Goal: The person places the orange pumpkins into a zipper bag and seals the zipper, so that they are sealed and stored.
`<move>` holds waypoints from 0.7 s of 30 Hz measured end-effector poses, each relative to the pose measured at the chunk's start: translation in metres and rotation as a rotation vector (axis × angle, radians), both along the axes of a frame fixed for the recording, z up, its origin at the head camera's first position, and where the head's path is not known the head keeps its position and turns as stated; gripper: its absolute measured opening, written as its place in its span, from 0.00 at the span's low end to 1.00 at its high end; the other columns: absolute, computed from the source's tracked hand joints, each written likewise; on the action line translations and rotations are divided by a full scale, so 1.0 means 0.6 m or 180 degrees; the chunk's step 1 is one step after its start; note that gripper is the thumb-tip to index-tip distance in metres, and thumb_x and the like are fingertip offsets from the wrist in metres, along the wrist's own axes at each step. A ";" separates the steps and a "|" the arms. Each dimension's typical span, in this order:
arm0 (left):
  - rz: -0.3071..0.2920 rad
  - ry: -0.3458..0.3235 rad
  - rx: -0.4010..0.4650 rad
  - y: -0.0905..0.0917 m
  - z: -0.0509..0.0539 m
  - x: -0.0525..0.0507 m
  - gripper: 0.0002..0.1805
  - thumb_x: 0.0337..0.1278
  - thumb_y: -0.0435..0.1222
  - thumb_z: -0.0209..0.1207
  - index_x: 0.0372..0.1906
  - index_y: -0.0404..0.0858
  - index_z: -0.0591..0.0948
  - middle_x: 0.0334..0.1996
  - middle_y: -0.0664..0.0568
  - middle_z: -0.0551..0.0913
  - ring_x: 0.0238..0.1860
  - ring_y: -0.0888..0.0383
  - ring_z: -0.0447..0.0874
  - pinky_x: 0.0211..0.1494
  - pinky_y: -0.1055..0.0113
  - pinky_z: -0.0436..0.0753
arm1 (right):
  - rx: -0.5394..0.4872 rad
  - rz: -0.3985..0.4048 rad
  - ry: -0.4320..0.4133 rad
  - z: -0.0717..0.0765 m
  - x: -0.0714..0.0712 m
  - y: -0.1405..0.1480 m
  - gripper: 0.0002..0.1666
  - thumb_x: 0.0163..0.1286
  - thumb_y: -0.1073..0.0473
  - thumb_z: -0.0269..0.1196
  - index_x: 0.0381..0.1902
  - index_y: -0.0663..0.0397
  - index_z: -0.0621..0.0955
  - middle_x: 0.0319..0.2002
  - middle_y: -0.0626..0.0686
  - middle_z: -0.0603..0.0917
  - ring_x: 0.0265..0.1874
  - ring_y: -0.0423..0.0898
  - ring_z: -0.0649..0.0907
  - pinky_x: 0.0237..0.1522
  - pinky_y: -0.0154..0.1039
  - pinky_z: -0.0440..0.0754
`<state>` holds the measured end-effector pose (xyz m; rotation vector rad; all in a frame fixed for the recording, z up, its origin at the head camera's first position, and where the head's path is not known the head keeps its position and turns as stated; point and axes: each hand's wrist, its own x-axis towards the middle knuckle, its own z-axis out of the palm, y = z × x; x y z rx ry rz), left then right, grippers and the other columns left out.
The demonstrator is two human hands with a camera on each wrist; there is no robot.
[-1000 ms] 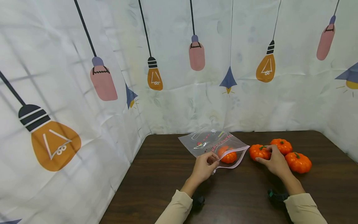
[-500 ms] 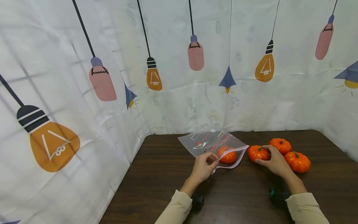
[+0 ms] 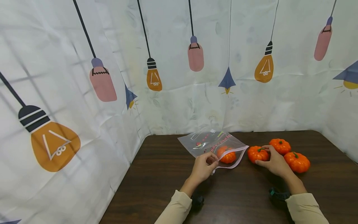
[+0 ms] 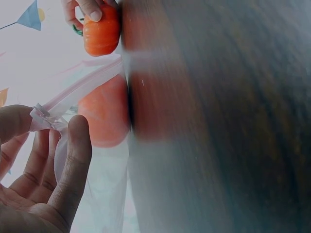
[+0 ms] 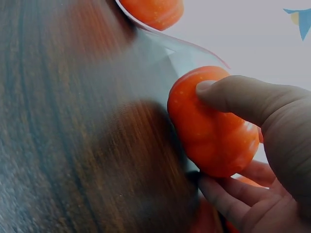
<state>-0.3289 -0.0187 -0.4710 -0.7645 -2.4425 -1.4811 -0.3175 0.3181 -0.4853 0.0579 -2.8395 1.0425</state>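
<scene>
Near the table's far edge (image 3: 165, 138), a left hand (image 3: 205, 166) pinches a clear bag's lip (image 4: 83, 87) while the right hand (image 3: 277, 162) grips an orange pumpkin (image 3: 254, 155) just beside it. Lifting that lip wide should help.

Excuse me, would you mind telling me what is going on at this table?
A person's left hand pinches the pink zip edge of a clear printed plastic bag, which is partly open with one glossy orange pumpkin inside. The right hand grips a second orange pumpkin, outside the bag and beside its mouth. A third pumpkin and a fourth pumpkin rest near that hand on the dark brown wood-grained table.
</scene>
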 end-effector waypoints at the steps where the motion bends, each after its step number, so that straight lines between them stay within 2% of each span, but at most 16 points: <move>1: -0.0008 -0.0016 0.0004 0.000 0.000 0.001 0.05 0.58 0.29 0.68 0.34 0.42 0.85 0.29 0.50 0.87 0.25 0.72 0.78 0.30 0.77 0.80 | -0.0007 -0.0004 0.0008 0.001 0.000 0.001 0.55 0.62 0.37 0.72 0.70 0.66 0.61 0.67 0.80 0.67 0.63 0.78 0.71 0.61 0.75 0.67; 11: -0.0008 -0.0062 0.0001 -0.003 0.001 0.001 0.03 0.58 0.30 0.68 0.35 0.41 0.85 0.29 0.51 0.87 0.26 0.69 0.79 0.31 0.77 0.80 | -0.0312 0.0055 0.0150 0.026 0.005 -0.001 0.55 0.64 0.43 0.72 0.73 0.67 0.58 0.68 0.81 0.64 0.64 0.78 0.68 0.61 0.76 0.67; 21: 0.0009 -0.0017 -0.0031 -0.002 -0.002 -0.001 0.05 0.59 0.30 0.68 0.34 0.43 0.85 0.29 0.53 0.86 0.26 0.71 0.78 0.33 0.77 0.80 | -0.0647 0.0132 0.0139 0.065 0.019 -0.017 0.54 0.68 0.43 0.70 0.76 0.60 0.54 0.72 0.78 0.57 0.63 0.76 0.68 0.57 0.73 0.73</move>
